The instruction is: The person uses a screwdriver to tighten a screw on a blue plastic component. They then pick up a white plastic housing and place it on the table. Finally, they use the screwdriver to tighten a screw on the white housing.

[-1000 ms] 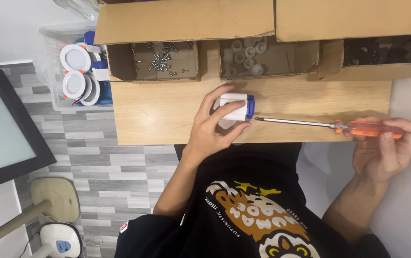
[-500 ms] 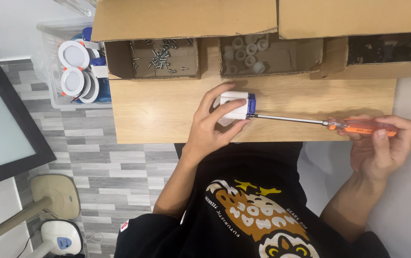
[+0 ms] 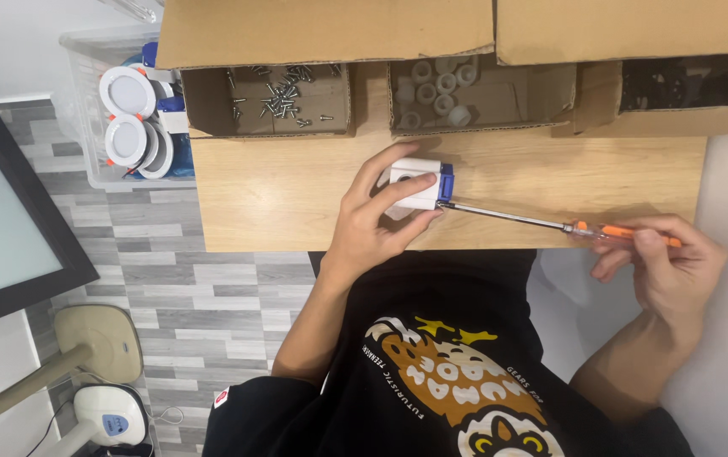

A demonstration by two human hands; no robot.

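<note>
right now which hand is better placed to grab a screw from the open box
Left. The left hand rests on the white and blue part, just below the screw box. The right hand grips the orange screwdriver at the far end of the wooden table.

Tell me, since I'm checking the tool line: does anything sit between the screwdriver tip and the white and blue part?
Nothing visible does. The screwdriver, held by the right hand, runs over bare wooden table straight to the white and blue part gripped by the left hand.
</note>
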